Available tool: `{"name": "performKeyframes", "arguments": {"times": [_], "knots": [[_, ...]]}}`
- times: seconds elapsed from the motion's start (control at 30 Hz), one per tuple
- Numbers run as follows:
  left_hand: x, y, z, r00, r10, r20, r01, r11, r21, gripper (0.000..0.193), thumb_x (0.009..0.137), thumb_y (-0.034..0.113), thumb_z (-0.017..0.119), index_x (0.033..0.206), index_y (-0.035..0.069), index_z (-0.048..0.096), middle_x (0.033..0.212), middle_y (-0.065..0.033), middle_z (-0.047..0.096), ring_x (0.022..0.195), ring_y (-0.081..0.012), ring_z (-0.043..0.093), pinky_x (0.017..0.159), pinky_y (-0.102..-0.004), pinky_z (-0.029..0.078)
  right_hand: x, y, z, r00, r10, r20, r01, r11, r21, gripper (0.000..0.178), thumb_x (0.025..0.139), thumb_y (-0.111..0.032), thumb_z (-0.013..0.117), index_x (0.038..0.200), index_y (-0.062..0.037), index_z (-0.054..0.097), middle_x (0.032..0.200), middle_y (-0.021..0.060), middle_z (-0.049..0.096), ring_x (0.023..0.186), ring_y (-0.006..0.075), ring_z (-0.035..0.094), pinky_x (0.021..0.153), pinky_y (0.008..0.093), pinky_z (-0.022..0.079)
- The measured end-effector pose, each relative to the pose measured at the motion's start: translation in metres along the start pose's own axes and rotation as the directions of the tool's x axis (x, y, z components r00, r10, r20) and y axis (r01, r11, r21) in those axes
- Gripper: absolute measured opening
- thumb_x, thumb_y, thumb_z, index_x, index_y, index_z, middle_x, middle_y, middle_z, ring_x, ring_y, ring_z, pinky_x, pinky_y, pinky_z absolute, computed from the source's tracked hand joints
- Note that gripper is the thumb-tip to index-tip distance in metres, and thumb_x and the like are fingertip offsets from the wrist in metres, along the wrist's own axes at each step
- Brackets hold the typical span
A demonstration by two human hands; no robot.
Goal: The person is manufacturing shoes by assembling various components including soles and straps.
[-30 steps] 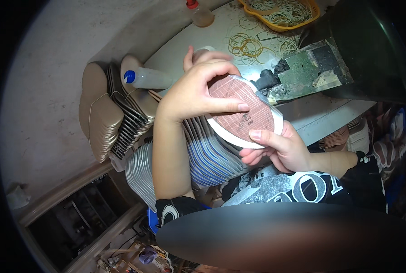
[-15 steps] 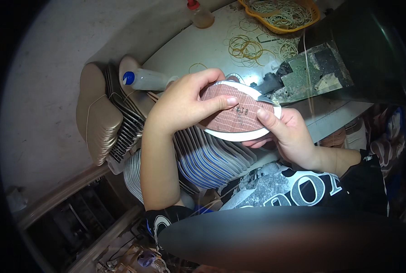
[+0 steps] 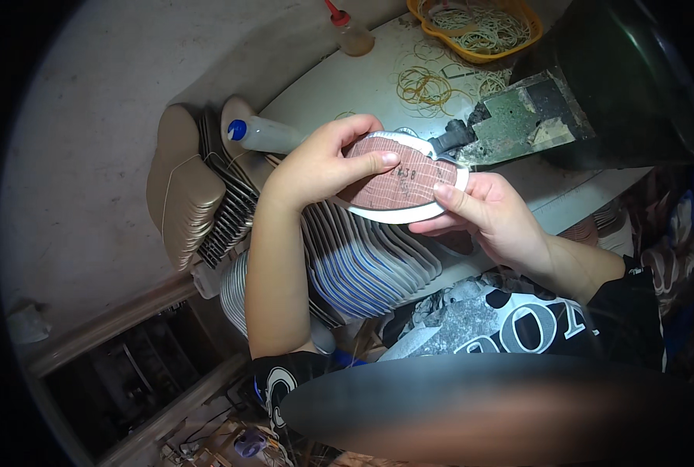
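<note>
Both my hands hold a shoe insole (image 3: 386, 191), its reddish-brown striped underside facing up and a white band along its edge. My left hand (image 3: 320, 167) grips the left part, thumb lying on the underside and fingers curled over the far edge. My right hand (image 3: 502, 214) pinches the right end, thumb on top and fingers underneath. The insole's far edge is at the small dark head (image 3: 454, 138) of a green machine (image 3: 526, 117). Whether it touches the head is hard to make out.
A row of upright insoles (image 3: 362, 257) stands just below my hands. Gold insoles (image 3: 180, 175) bound with a band are at the left, near a blue-capped bottle (image 3: 273, 135). Rubber bands (image 3: 425, 89), a red-topped bottle (image 3: 353, 39) and a yellow basket (image 3: 479, 56) are on the table.
The view has shifted slightly. Both hands and the insole have moved a little up toward the machine head, and both hands keep their grip.
</note>
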State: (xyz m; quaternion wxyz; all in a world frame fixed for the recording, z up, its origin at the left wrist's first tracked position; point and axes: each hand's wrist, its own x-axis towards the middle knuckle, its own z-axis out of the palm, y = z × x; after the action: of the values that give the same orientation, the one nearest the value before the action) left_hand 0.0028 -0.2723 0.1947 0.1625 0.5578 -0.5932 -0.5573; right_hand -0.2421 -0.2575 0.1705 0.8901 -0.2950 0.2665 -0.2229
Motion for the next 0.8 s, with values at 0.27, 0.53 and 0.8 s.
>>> {"name": "performKeyframes", "arguments": {"times": [0.27,0.53,0.8], "knots": [[-0.018,0.002,0.014,0.986,-0.098,-0.137,0.103,0.994,0.028,0.03,0.087,0.029,0.069,0.096,0.002,0.057,0.082,0.0007,0.06,0.077,-0.0062,0.053,0.069,-0.023,0.046,0.0,-0.008,-0.005,0.994,0.108,0.006,-0.108,0.994,-0.01,0.035,0.098,-0.025,0.052,0.111,0.0061,0.059,0.101,0.0156,0.067,0.088,0.0175,0.069,0.08,0.027,0.056],[-0.03,-0.002,0.032,0.971,-0.175,-0.162,0.159,0.981,-0.111,0.03,0.088,0.027,0.068,0.099,0.0,0.057,0.082,-0.0013,0.062,0.072,-0.0061,0.056,0.065,-0.0213,0.047,0.001,-0.013,-0.007,0.991,0.126,-0.036,-0.127,0.991,-0.038,0.035,0.098,-0.027,0.05,0.107,0.0051,0.06,0.097,0.0134,0.068,0.082,0.0144,0.069,0.074,0.0252,0.058],[-0.038,0.003,0.056,0.932,-0.235,-0.276,0.219,0.972,-0.087,0.039,0.089,0.038,0.065,0.093,-0.001,0.063,0.082,-0.0039,0.066,0.073,-0.0082,0.061,0.065,-0.022,0.049,0.007,-0.011,-0.013,0.997,0.074,-0.029,-0.076,0.992,-0.1,0.03,0.096,-0.028,0.053,0.102,-0.0003,0.062,0.086,0.0091,0.069,0.073,0.0124,0.068,0.065,0.0233,0.057]]}}
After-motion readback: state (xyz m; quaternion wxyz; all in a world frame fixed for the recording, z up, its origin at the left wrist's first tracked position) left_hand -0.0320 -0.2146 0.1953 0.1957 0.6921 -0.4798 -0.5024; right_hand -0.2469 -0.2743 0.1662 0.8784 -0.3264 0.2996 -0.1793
